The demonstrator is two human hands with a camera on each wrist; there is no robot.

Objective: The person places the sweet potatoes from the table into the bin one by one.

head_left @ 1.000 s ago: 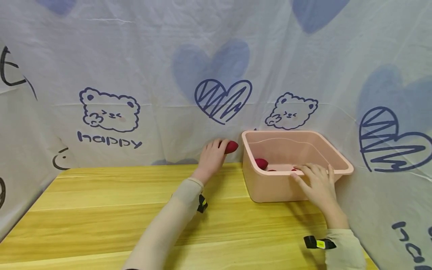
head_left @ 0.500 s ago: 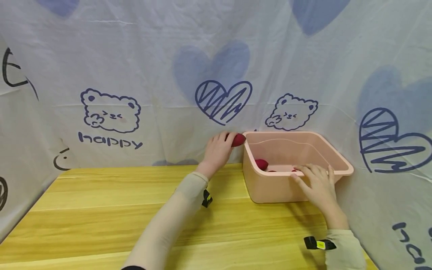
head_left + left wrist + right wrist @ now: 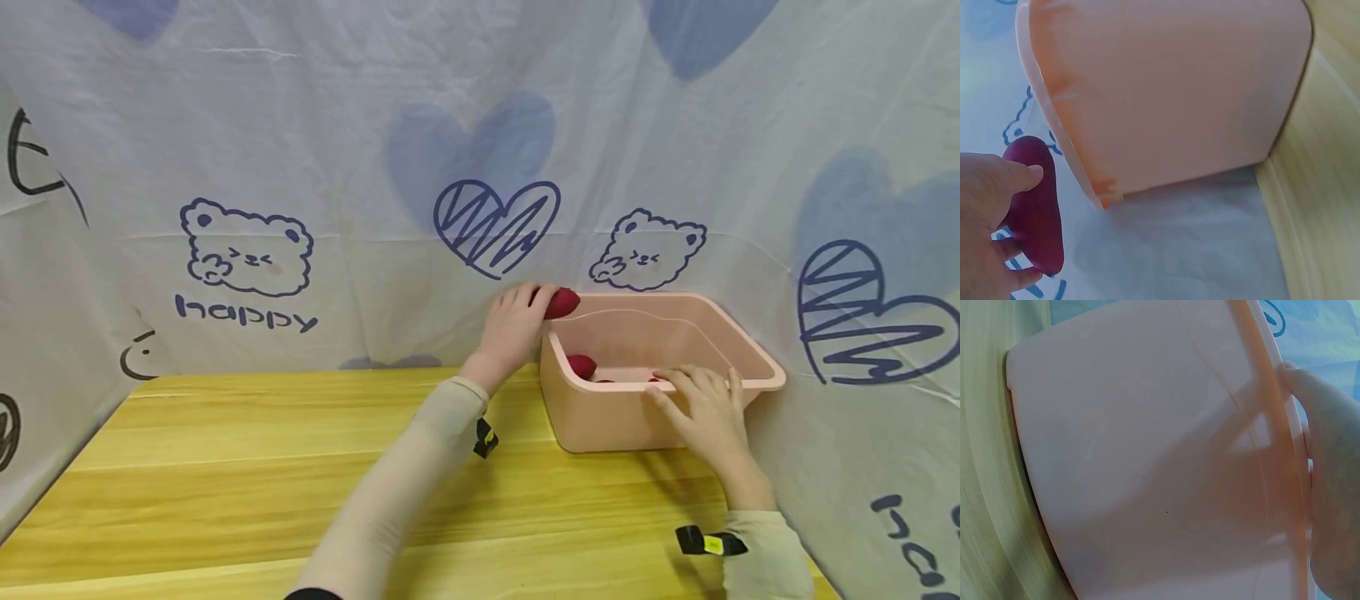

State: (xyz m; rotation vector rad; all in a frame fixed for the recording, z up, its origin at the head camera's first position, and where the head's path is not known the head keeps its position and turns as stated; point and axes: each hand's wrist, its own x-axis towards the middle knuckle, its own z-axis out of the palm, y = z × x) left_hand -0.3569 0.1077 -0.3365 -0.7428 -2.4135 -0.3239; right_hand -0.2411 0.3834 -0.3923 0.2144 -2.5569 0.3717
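Observation:
My left hand point(image 3: 512, 332) holds a dark red sweet potato point(image 3: 562, 303) over the left rim of a pink plastic bin point(image 3: 618, 419). In the left wrist view the thumb lies across this sweet potato point(image 3: 1036, 209), with fingers curled behind it. Another sweet potato point(image 3: 581, 367) lies inside the bin at the left; small red bits show beside it, mostly hidden by the near wall. On the near rim, my right hand point(image 3: 708, 412) grips the bin, fingers over the edge and thumb at the rim. The right wrist view shows the thumb touching the bin's rim point(image 3: 1285, 419).
The bin stands at the back right of a yellow wooden table point(image 3: 247, 467). Behind and to the right hangs a pale cloth point(image 3: 360, 150) printed with hearts and bears, close to the bin's back and right sides.
My left hand has moved right and slightly up with the sweet potato, from left of the bin to over its left rim. The right hand and the bin have stayed in place.

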